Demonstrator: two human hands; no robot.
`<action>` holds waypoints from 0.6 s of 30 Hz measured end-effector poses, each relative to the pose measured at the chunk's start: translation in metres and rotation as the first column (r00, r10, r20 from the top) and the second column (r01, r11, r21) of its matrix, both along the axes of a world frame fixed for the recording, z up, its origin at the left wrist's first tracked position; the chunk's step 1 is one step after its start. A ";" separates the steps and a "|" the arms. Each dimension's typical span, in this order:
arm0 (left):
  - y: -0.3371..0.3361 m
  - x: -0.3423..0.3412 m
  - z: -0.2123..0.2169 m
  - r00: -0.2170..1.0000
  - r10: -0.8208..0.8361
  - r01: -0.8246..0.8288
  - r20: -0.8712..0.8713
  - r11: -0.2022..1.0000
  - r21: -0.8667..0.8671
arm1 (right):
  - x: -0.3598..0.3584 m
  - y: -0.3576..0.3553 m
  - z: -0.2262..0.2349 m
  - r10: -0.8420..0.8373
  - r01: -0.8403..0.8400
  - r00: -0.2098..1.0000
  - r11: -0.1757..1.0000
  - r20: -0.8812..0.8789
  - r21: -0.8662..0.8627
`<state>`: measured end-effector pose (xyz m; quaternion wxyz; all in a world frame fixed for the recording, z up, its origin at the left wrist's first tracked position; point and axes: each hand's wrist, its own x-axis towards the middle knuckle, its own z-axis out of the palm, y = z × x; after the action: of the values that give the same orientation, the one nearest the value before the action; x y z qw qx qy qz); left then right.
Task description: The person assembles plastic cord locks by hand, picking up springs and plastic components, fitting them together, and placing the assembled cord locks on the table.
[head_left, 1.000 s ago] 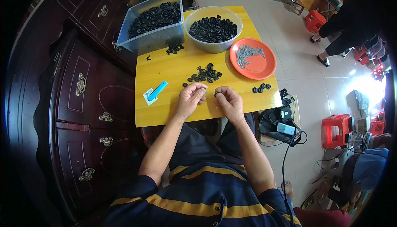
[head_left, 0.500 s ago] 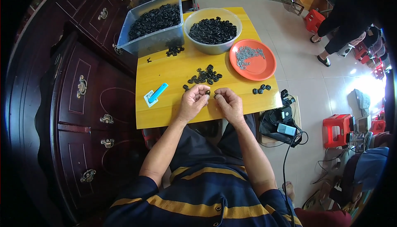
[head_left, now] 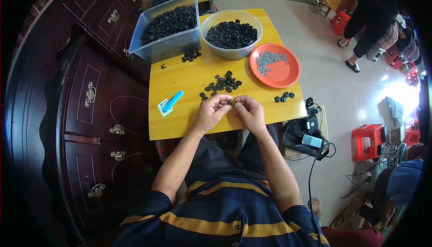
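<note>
You were joining a small black plastic piece [head_left: 231, 103] at the near edge of the yellow table [head_left: 180, 78]. Your left hand [head_left: 212, 111] and right hand [head_left: 250, 112] met there, fingertips pinched closed on it, wrists resting low. The next move probably needed a firm, aligned press.

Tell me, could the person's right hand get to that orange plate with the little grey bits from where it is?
Probably yes. The right hand is at the near table edge, pinching a small black part together with the left hand. The orange plate lies ahead to its right, with only bare yellow table between.
</note>
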<state>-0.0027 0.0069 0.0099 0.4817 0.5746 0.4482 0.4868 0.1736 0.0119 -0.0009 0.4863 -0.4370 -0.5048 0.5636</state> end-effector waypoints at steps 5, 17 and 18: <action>0.001 0.002 0.010 0.998 -0.034 0.035 -0.047 0.999 0.012 | 0.005 0.004 0.001 0.049 -0.053 0.998 0.995 -0.042 -0.086; -0.003 0.009 0.056 0.914 -0.033 0.117 -0.405 0.976 0.185 | 0.013 -0.005 0.018 0.092 -0.158 0.957 0.960 -0.275 -0.231; -0.006 0.014 0.060 0.913 -0.036 0.120 -0.405 0.975 0.185 | 0.012 -0.006 0.017 0.054 -0.133 0.950 0.961 -0.306 -0.241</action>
<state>0.0109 0.0014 0.0697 0.3370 0.7260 0.4608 0.3833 0.1854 0.0061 0.0165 0.4679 -0.3825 -0.3685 0.7064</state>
